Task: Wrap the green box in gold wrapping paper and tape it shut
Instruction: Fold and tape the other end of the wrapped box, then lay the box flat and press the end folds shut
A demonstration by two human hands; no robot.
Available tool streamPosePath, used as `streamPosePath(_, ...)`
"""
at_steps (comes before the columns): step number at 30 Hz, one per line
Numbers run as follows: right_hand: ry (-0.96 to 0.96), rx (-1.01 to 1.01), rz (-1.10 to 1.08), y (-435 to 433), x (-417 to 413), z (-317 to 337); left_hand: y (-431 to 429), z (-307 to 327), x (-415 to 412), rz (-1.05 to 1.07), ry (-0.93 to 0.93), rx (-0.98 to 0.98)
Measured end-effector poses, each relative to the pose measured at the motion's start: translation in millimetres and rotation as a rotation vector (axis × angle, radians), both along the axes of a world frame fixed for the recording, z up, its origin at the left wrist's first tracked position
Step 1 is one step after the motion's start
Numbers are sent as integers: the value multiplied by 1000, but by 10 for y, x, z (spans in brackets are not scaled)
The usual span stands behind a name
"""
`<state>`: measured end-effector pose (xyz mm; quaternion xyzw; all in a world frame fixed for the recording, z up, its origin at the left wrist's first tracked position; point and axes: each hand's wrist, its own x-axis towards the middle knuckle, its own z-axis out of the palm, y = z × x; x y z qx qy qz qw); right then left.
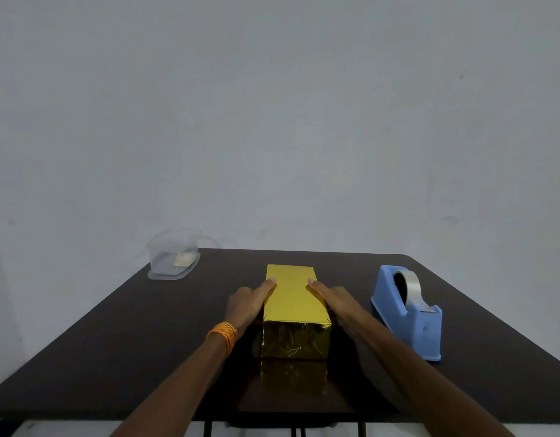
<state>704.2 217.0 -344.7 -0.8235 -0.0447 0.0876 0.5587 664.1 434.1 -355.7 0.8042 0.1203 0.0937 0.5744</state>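
Head view: looks forward and down on a dark counter [115,342] before a plain grey wall [272,121]; both forearms enter from the bottom edge.
Box [293,298]: rests on the counter in the lower centre of the frame, its long side pointing away from the camera. No green shows on it.
Paper [296,340]: gold and shiny, smooth on the top, crinkled on the near end face where the folds meet. Whether tape is on the seams, I cannot tell.
Left hand [250,302]: lies flat against the left long side of the box, fingers stretched, one fingertip at the top edge; it grips nothing. An orange band [223,334] is around the wrist.
Right hand [332,299]: the same on the right long side, fingers stretched and pressed to the box. The thumbs of both hands are hidden.
Dispenser [408,320]: blue, at the right of the frame, near the right hand but apart from it; a roll of clear tape [411,287] sits in it.
Container [173,255]: clear plastic, at the far left corner of the counter, well apart from the box; something pale lies inside, too small to name.
Handling: the box seems light and stiff, so it should keep its shape under pressure from the sides. The paper seems thin and slippery; it creases easily and may tear at the corners.
Where to hold: I judge the two long sides best, with flat palms. The near end face is better avoided, because the folds there could come loose.
Stage: the wrapping looks almost complete.
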Motion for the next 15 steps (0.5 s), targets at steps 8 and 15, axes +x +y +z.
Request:
streamPosePath(8,-7,22,29,49,55,-10,44,44,-85,29,-30,116)
streamPosePath(15,-594,-283,-135,281,-213,476,358,233,-420,88,-149,33)
